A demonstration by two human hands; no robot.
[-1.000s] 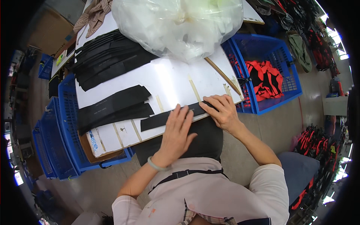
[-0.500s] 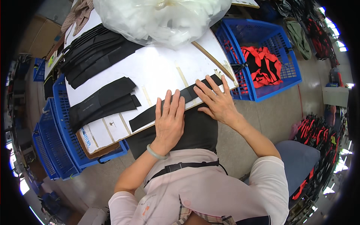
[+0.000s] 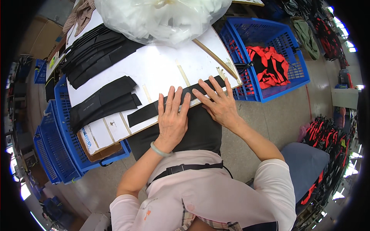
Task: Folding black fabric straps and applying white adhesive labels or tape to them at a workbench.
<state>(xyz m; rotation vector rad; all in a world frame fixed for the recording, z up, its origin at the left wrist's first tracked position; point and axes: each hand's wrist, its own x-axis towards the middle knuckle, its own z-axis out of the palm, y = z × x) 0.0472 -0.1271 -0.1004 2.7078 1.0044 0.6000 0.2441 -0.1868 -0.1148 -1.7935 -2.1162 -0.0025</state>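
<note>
Both hands have slid nearer the white table's (image 3: 162, 69) edge: left hand (image 3: 172, 117) and right hand (image 3: 218, 102), fingers spread flat, press a long black fabric strip (image 3: 146, 112).

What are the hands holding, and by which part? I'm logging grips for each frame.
Nothing is gripped. The left hand and right hand lie flat, fingers spread, pressing the black fabric strip at the white table's near edge.

Hands (image 3: 194, 109) on strip (image 3: 173, 103), table (image 3: 162, 69) edge, basket (image 3: 269, 65) right
</note>
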